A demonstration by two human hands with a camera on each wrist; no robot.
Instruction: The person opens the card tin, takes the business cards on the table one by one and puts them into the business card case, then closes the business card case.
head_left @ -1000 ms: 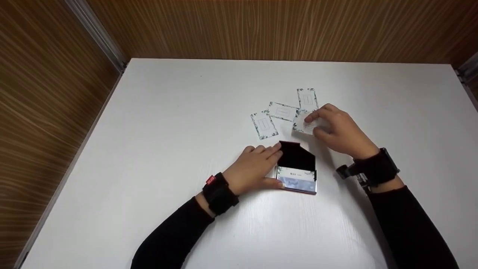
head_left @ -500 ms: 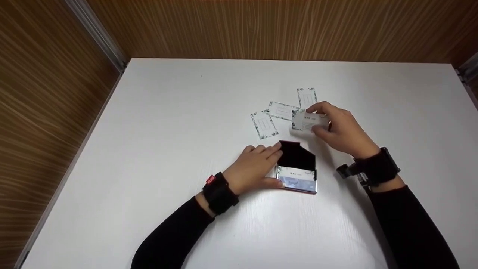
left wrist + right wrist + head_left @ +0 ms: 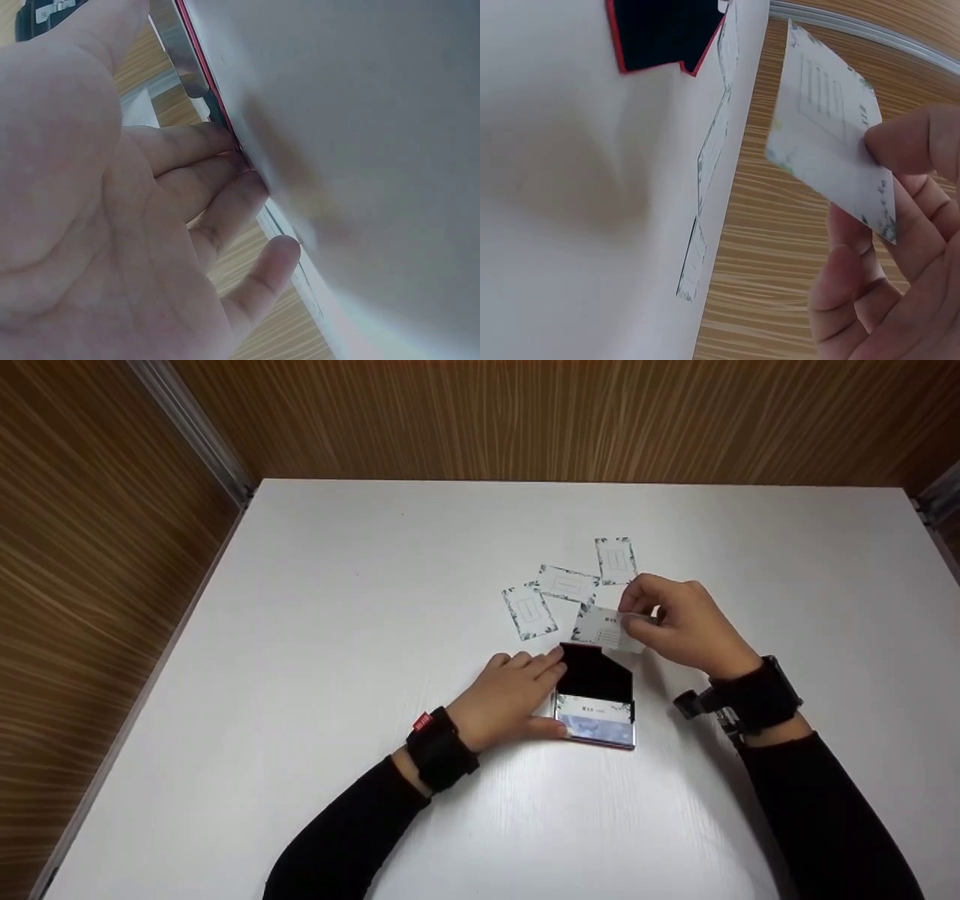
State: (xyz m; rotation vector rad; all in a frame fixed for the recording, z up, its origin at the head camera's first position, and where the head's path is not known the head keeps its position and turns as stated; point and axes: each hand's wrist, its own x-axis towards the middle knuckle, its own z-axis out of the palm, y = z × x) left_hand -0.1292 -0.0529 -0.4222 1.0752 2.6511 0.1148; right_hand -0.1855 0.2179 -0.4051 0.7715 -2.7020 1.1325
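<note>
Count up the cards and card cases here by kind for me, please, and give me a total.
Loose cards lying on the table: 3
Held card in the right hand: 1
Open card case: 1
Visible card in that case: 1 (whether more lie beneath, I cannot tell)
Total in sight: 6

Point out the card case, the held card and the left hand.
Card case [image 3: 598, 679], head view: black inside.
Held card [image 3: 826, 129], right wrist view: printed face.
Left hand [image 3: 510, 702], head view: back of hand.
</note>
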